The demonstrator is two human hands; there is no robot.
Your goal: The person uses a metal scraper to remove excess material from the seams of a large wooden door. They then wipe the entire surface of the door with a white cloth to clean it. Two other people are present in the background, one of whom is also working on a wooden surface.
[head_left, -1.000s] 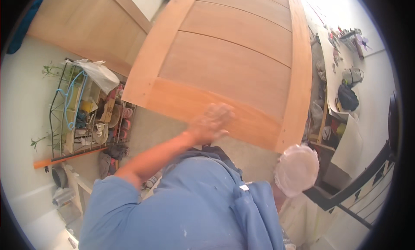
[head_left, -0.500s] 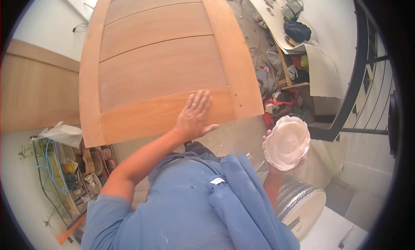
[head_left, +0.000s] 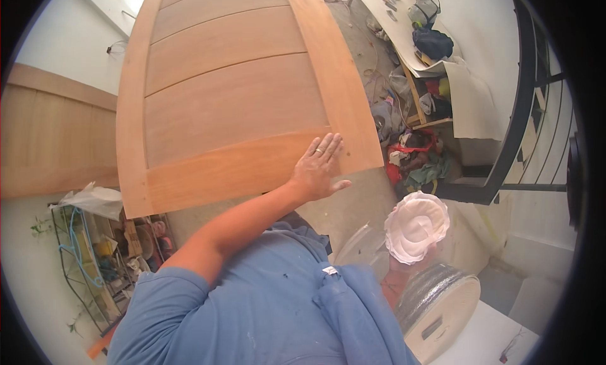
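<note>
Partly past the wooden panel's (head_left: 230,106) edge: left hand (head_left: 314,174), open floor (head_left: 363,198) alongside

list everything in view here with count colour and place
door: 1, orange-brown, top centre
panel: 1, brown, far left
rack: 1, black, lower left
plastic: 1, whitish, atop rack
clutter: uncountable, mixed, right
bundle: 1, dark blue, upper right
sheet: 1, white, upper right
railing: 1, black, right
roll: 1, silver and cream, lower right
disc: 1, pale pink, above roll
shirt: 1, blue, bottom centre
left hand: 1, bare, on door
right hand: 1, bare, holding disc
</note>
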